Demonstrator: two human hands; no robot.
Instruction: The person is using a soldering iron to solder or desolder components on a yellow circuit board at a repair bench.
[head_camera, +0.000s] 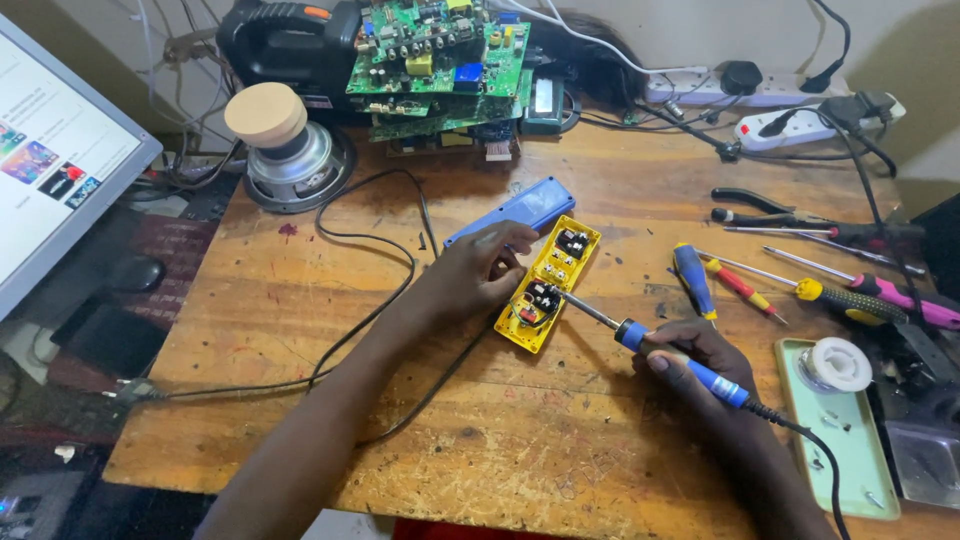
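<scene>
Head view: your left hand (480, 268) is steadying the opened yellow case (549, 284) while your right hand (700, 365), fingers gripping the soldering iron (640, 340), is touching its tip to the wiring inside, soldering unfinished.

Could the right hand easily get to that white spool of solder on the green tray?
Probably yes. The right hand lies just left of the green tray, and the white spool sits at the tray's near end with bare bench between them. But that hand is holding the soldering iron, so its grip is occupied.

Left hand (478, 268) steadying yellow socket housing (550, 282), right hand (690, 358) holding soldering iron (640, 340), wooden workbench (300, 300)
</scene>
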